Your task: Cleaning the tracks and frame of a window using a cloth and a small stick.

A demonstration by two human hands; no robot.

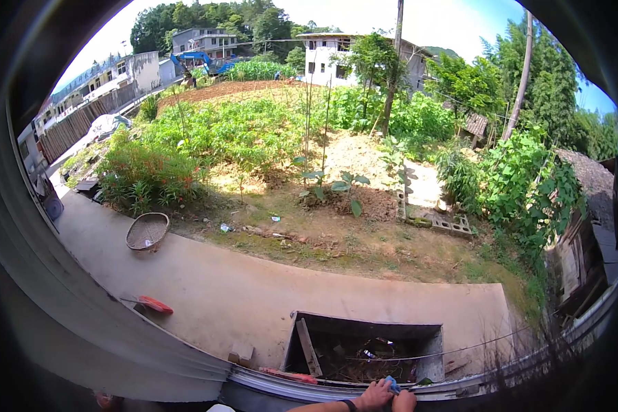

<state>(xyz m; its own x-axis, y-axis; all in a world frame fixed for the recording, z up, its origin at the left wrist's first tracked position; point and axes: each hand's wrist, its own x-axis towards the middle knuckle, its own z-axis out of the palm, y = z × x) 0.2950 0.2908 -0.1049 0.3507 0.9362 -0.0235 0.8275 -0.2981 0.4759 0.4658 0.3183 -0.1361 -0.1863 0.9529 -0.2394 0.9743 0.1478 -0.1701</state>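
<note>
My left hand [375,395], with a dark band at its wrist, is at the bottom of the view, its fingers closed on a small blue cloth [392,384]. Close against it, my right hand [404,401] grips the cloth's lower side. Part of the cloth is hidden by the fingers. Both hands are over the metal window track [298,392], which curves along the bottom of the picture.
Outside, below the window, an open rectangular pit [360,350] holds a plank [309,347] and debris. A concrete strip [226,283] bears a woven basket [148,231] and a red-headed broom [155,304]. Beyond lies a vegetable garden [237,129]. A thin line [474,344] crosses before the window.
</note>
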